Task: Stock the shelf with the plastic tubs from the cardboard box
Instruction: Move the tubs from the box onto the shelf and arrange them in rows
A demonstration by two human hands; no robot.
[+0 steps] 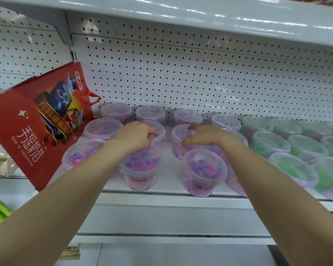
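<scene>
Plastic tubs (pixel 204 169) of pink and purple beads, head view: they stand in rows on the shelf (pixel 171 191) with their lids on. The left hand (pixel 135 134) curls its fingers over the lid of the left tub (pixel 158 133). The right hand (pixel 206 135), well apart from it, arches spread fingers over the right tub (pixel 178 144); whether it clamps cannot be told. The tubs are probably light, thin-walled and smooth, yielding if squeezed, so are best taken across the lid rim from above. A bare lane runs between the two front tubs, which sit near the front lip. A red carton (pixel 37 127) leans at left, green tubs (pixel 292 166) crowd the right, and the upper shelf (pixel 181 12) limits lift.
</scene>
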